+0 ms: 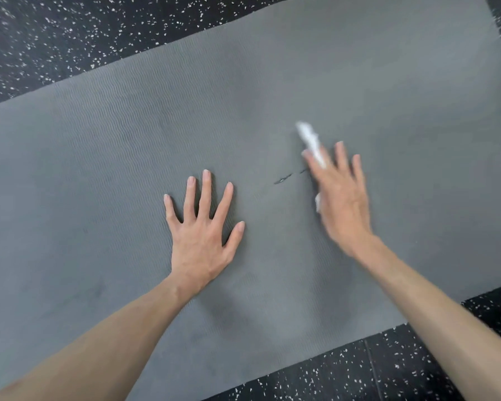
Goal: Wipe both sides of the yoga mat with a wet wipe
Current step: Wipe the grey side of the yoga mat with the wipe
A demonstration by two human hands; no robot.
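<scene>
One grey yoga mat (127,146), its surface ribbed in fine waves, lies flat on a black rubber floor (69,39) flecked with white. The left hand (203,235) rests palm-down on the mat, fingers spread. The blurred right hand (342,198), fingers straight, presses one crumpled white wet wipe (310,140) against the mat beside a short dark mark (282,178).
</scene>
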